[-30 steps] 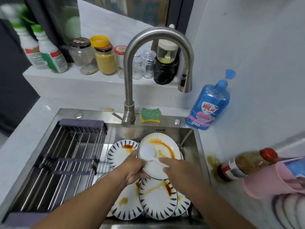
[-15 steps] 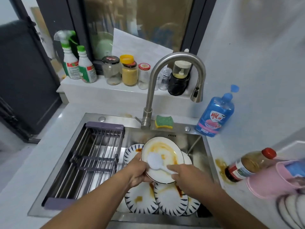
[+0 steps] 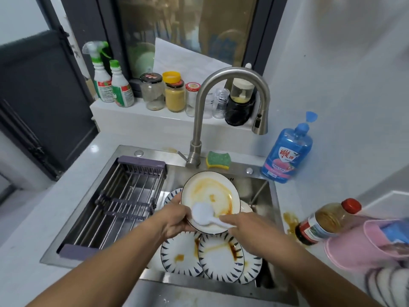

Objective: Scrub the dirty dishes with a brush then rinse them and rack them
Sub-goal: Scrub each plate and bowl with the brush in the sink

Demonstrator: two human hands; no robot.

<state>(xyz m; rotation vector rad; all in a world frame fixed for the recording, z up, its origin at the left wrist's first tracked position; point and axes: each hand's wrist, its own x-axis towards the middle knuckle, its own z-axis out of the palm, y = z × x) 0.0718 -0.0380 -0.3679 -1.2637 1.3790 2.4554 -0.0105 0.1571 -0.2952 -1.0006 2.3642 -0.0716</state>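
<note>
Two changes vs. half a sec ago: the view has pulled back, so more window [image 3: 188, 29] and dark door [image 3: 39, 96] show. The brush [image 3: 202, 216] head has slid to the plate's lower left, and the orange smear on the plate [image 3: 210, 191] is spread wider.

Pale counter [image 3: 44, 218] runs round a steel sink [image 3: 155, 152]. Rack [image 3: 124, 200] w/ purple ends spans the sink's left half. Arched faucet [image 3: 221, 76] rises behind. Ledge [image 3: 141, 120] under the window carries spray bottles [image 3: 110, 85] and jars [image 3: 174, 96]. Blue soap bottle [image 3: 287, 151] stands at the sink's right rear corner. Tilted sauce bottle [image 3: 325, 220] sits on the right counter beside a pink cup [image 3: 358, 247], w/ a brown spill [image 3: 290, 220] near it. Sponge [image 3: 218, 160] lies on the rim just beside the faucet base.

Plate is white w/ a dark rim, tipped up toward the camera, held above dirty blue-dashed plates [image 3: 219, 255] stacked in the basin. L hand [image 3: 174, 220] grips its lower-left edge, thumb over the rim, other fingers hidden behind. R hand [image 3: 245, 229] is curled round the white brush handle. The round head lies on the plate's face, near the L thumb.
</note>
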